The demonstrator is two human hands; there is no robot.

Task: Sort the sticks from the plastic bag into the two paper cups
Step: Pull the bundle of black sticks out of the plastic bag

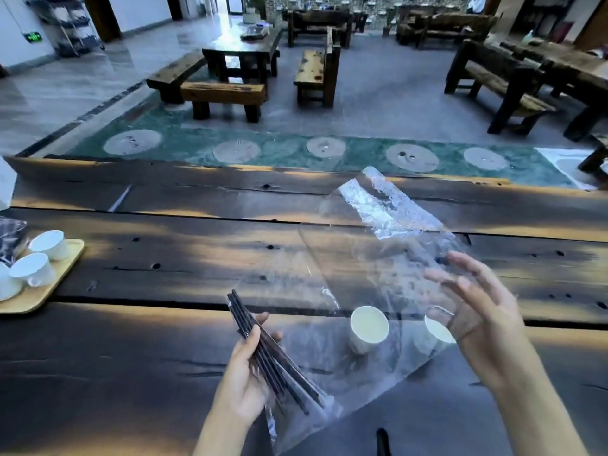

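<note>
My left hand [245, 373] is closed around a bundle of several dark sticks [263, 343], held slanted above the near part of the table. A large clear plastic bag [371, 258] hangs in the air across the middle, and my right hand [477, 311] holds its right side, thumb pinching the film and fingers spread. Seen through the bag, two white paper cups stand upright on the table: one [368, 327] in the middle and one [439, 330] partly hidden behind my right hand.
The dark wooden plank table [164, 251] fills the foreground. At its left edge a wooden tray [49, 284] carries white mugs. A small dark object [383, 441] lies near the bottom edge. Benches and tables stand beyond on the floor.
</note>
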